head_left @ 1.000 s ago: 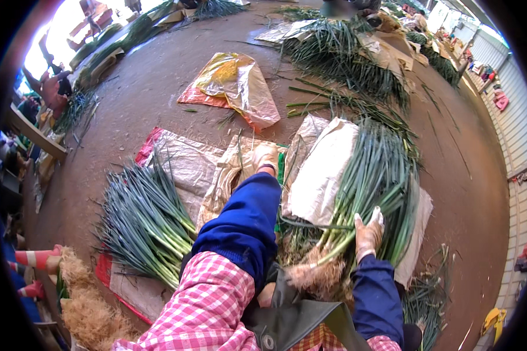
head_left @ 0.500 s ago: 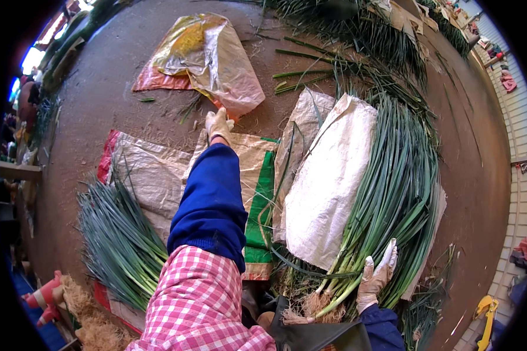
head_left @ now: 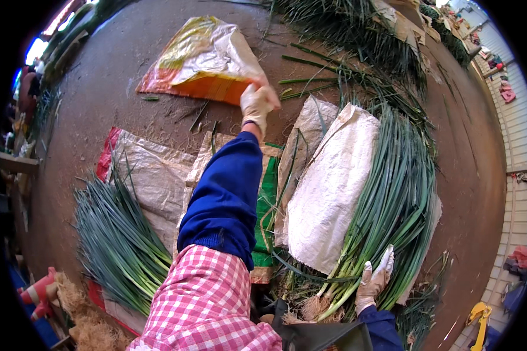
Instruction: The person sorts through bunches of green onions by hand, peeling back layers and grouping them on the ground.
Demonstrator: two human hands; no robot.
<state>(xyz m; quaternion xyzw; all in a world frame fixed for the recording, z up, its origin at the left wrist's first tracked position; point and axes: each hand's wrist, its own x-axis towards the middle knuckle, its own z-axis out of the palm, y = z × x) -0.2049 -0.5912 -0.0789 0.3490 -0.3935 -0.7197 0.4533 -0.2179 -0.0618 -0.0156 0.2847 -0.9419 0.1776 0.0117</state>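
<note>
My gloved left hand (head_left: 257, 106) reaches far forward, closed on the near right corner of a shiny sack (head_left: 202, 55) in white, yellow and orange. Along the sack's near side an orange strip shows; motion blurs the fingertips. At the lower right, my gloved right hand (head_left: 373, 284) lies against a large bunch of green onions (head_left: 386, 205), thumb and fingers apart. The onions' pale stalks and shaggy roots point toward me, partly over a white sack (head_left: 332, 193). A second bunch of green onions (head_left: 114, 234) lies at the left, partly behind my left arm.
Flattened sacks (head_left: 152, 175) and a green-striped one (head_left: 266, 205) cover the floor between the bunches. More green onions (head_left: 357, 35) are heaped at the far right. Loose leaves (head_left: 307, 81) lie before them. A yellow tool-like object (head_left: 480, 327) is at the lower right.
My left hand has moved right and slightly farther away, drawing the sack's near corner along, so more of the orange strip shows. My right hand has stayed on the onions.
</note>
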